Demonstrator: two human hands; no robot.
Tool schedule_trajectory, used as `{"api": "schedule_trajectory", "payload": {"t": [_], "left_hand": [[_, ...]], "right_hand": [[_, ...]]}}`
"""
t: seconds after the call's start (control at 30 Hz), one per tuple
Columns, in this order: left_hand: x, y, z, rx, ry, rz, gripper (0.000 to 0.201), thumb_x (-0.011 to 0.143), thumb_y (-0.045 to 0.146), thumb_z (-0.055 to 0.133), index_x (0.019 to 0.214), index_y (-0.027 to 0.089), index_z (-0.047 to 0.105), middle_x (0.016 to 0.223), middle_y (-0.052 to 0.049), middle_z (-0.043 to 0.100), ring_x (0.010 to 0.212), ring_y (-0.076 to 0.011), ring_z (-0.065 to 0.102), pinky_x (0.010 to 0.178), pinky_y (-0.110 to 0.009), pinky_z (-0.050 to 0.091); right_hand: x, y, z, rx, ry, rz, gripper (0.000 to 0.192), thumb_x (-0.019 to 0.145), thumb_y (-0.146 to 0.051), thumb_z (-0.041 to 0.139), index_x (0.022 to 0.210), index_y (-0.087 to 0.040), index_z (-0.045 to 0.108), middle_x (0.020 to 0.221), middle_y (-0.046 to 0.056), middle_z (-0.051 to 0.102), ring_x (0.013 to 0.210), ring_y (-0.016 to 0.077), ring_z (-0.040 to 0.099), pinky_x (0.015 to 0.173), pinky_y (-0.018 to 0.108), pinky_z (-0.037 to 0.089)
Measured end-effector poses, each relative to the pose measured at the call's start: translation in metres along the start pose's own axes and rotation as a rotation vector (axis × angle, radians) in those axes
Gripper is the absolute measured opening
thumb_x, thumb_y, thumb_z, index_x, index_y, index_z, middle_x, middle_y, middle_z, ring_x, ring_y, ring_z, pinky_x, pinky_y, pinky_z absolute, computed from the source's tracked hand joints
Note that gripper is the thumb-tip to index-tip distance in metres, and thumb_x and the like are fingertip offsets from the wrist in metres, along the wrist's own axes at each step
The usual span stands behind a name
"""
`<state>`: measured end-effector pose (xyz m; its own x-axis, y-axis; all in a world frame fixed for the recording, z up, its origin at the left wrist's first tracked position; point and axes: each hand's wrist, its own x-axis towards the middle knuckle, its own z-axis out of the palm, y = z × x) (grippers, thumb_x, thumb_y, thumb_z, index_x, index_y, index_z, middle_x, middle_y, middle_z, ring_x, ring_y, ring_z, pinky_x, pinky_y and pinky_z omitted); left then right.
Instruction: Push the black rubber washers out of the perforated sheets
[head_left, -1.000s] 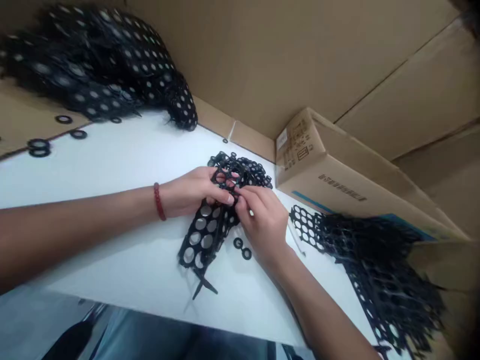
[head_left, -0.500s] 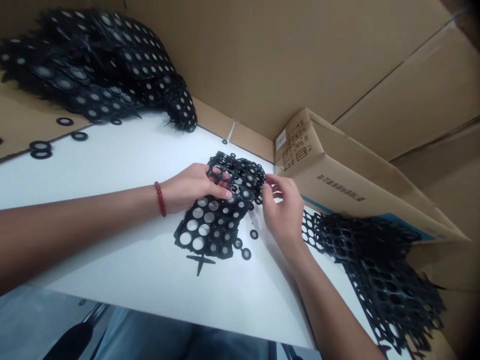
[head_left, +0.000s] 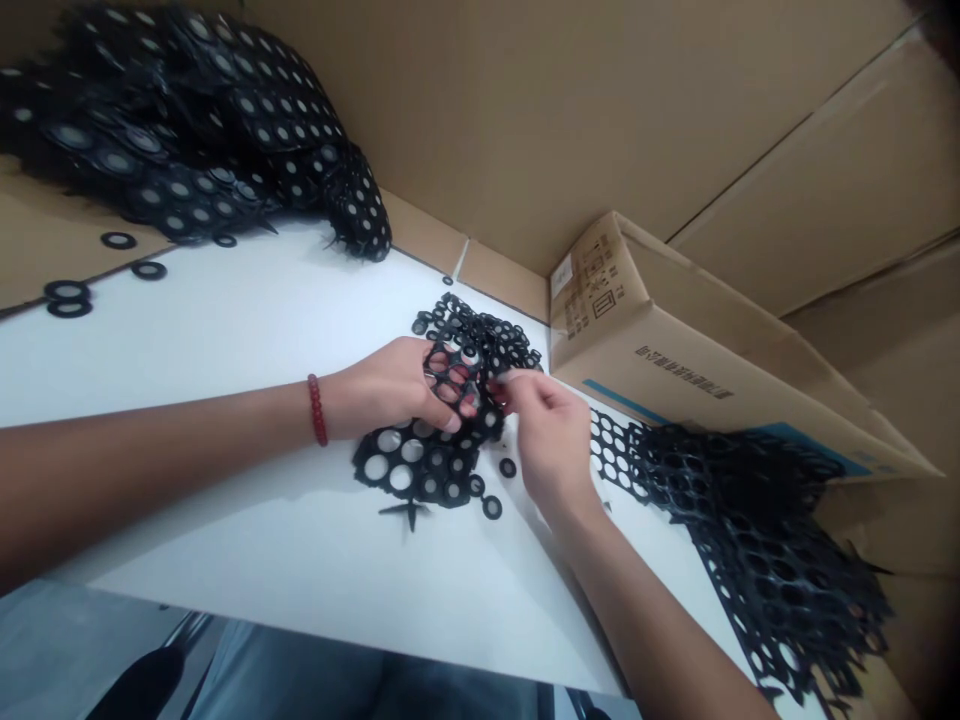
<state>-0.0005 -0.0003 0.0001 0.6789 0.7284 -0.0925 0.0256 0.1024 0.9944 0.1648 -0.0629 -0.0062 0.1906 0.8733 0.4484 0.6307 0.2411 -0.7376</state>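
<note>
My left hand (head_left: 390, 385), with a red bead bracelet on the wrist, grips a black rubber sheet (head_left: 420, 462) punched with round holes and lifts its far end off the white table (head_left: 247, 340). My right hand (head_left: 547, 425) pinches at the raised edge of that sheet, thumb and forefinger closed on a small black ring. Just beyond the hands lies a small heap of loose black rings (head_left: 480, 335). Two more loose rings (head_left: 499, 486) lie on the table under my right hand.
A big pile of punched black sheets (head_left: 195, 130) fills the far left. Emptied black webs (head_left: 772, 540) are heaped at the right, beside a cardboard box (head_left: 675, 340). Cardboard walls enclose the back. A few rings (head_left: 71, 298) lie at the left edge.
My right hand swung out to the right towards the ring heap, then came back to the sheet's raised edge. The sheet has been pulled up and bunched shorter under my left hand.
</note>
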Motion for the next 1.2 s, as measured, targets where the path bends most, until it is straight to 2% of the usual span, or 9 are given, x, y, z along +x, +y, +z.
{"api": "schedule_trajectory", "payload": {"t": [0.07, 0.13, 0.27, 0.47, 0.67, 0.8, 0.97, 1.13, 1.2], "left_hand": [[0.000, 0.001, 0.000, 0.021, -0.004, -0.036, 0.027, 0.052, 0.008, 0.072, 0.076, 0.016, 0.061, 0.077, -0.001, 0.067, 0.080, -0.0198, 0.064, 0.071, -0.030, 0.048], [0.000, 0.001, 0.000, -0.030, 0.034, -0.072, 0.028, 0.052, 0.008, 0.072, 0.076, 0.017, 0.059, 0.077, -0.001, 0.067, 0.082, -0.0206, 0.065, 0.072, -0.030, 0.048], [0.003, 0.001, -0.001, -0.136, 0.175, -0.124, 0.026, 0.054, 0.012, 0.074, 0.075, 0.015, 0.059, 0.084, -0.002, 0.068, 0.081, -0.0172, 0.064, 0.076, -0.029, 0.047], [0.001, 0.005, 0.000, -0.188, 0.235, -0.147, 0.021, 0.062, 0.022, 0.075, 0.063, 0.014, 0.055, 0.060, 0.003, 0.053, 0.056, -0.0085, 0.049, 0.056, -0.024, 0.038], [0.000, 0.005, 0.000, -0.172, 0.206, -0.143, 0.025, 0.064, 0.032, 0.074, 0.065, 0.015, 0.056, 0.058, 0.004, 0.049, 0.050, -0.0076, 0.041, 0.047, -0.024, 0.027], [-0.001, 0.005, 0.000, -0.160, 0.159, -0.063, 0.025, 0.063, 0.030, 0.075, 0.072, 0.016, 0.057, 0.066, 0.002, 0.053, 0.057, -0.0100, 0.047, 0.053, -0.025, 0.035], [-0.003, 0.008, 0.001, -0.065, 0.090, 0.016, 0.039, 0.050, 0.011, 0.078, 0.082, 0.015, 0.055, 0.085, 0.001, 0.058, 0.076, -0.0135, 0.056, 0.070, -0.027, 0.043], [-0.004, 0.011, 0.000, 0.001, 0.103, 0.002, 0.036, 0.052, 0.013, 0.077, 0.081, 0.016, 0.055, 0.072, 0.003, 0.057, 0.069, -0.0123, 0.055, 0.067, -0.026, 0.043], [-0.002, 0.009, -0.002, 0.028, 0.102, -0.007, 0.035, 0.053, 0.015, 0.078, 0.081, 0.016, 0.055, 0.072, 0.003, 0.058, 0.069, -0.0133, 0.055, 0.068, -0.027, 0.042]], "right_hand": [[0.007, 0.007, -0.004, 0.126, 0.111, 0.256, 0.024, 0.083, -0.029, 0.048, 0.071, -0.016, 0.064, 0.071, 0.003, 0.065, 0.061, 0.0147, 0.057, 0.057, 0.029, 0.046], [0.013, 0.016, -0.011, 0.043, 0.186, 0.291, 0.025, 0.082, -0.033, 0.050, 0.079, -0.016, 0.067, 0.076, 0.005, 0.066, 0.064, 0.0160, 0.058, 0.057, 0.030, 0.046], [0.014, 0.021, -0.020, -0.315, 0.127, -0.044, 0.022, 0.081, -0.024, 0.053, 0.094, -0.019, 0.070, 0.096, 0.008, 0.065, 0.087, 0.0207, 0.060, 0.074, 0.036, 0.049], [-0.004, 0.002, -0.008, -0.447, 0.008, -0.666, 0.021, 0.080, -0.014, 0.058, 0.099, -0.020, 0.065, 0.098, 0.008, 0.062, 0.089, 0.0189, 0.057, 0.077, 0.034, 0.049], [-0.006, 0.002, 0.000, -0.594, -0.036, -0.751, 0.018, 0.082, -0.024, 0.061, 0.099, -0.017, 0.063, 0.098, 0.010, 0.066, 0.089, 0.0210, 0.057, 0.076, 0.036, 0.046], [-0.005, 0.005, -0.001, -0.608, 0.002, -0.784, 0.013, 0.083, -0.022, 0.059, 0.095, -0.020, 0.063, 0.093, 0.007, 0.069, 0.086, 0.0203, 0.058, 0.074, 0.035, 0.045], [-0.009, -0.002, 0.003, -0.411, 0.011, -0.545, 0.010, 0.083, -0.018, 0.055, 0.078, -0.020, 0.064, 0.081, 0.004, 0.068, 0.076, 0.0168, 0.058, 0.070, 0.032, 0.044], [0.004, 0.003, -0.002, 0.083, 0.091, 0.197, 0.024, 0.083, -0.024, 0.046, 0.064, -0.017, 0.058, 0.064, 0.002, 0.060, 0.058, 0.0137, 0.055, 0.054, 0.027, 0.044], [0.012, 0.018, -0.009, 0.119, 0.137, 0.319, 0.026, 0.085, -0.030, 0.043, 0.070, -0.016, 0.059, 0.064, 0.002, 0.060, 0.055, 0.0142, 0.054, 0.051, 0.027, 0.043]]}}
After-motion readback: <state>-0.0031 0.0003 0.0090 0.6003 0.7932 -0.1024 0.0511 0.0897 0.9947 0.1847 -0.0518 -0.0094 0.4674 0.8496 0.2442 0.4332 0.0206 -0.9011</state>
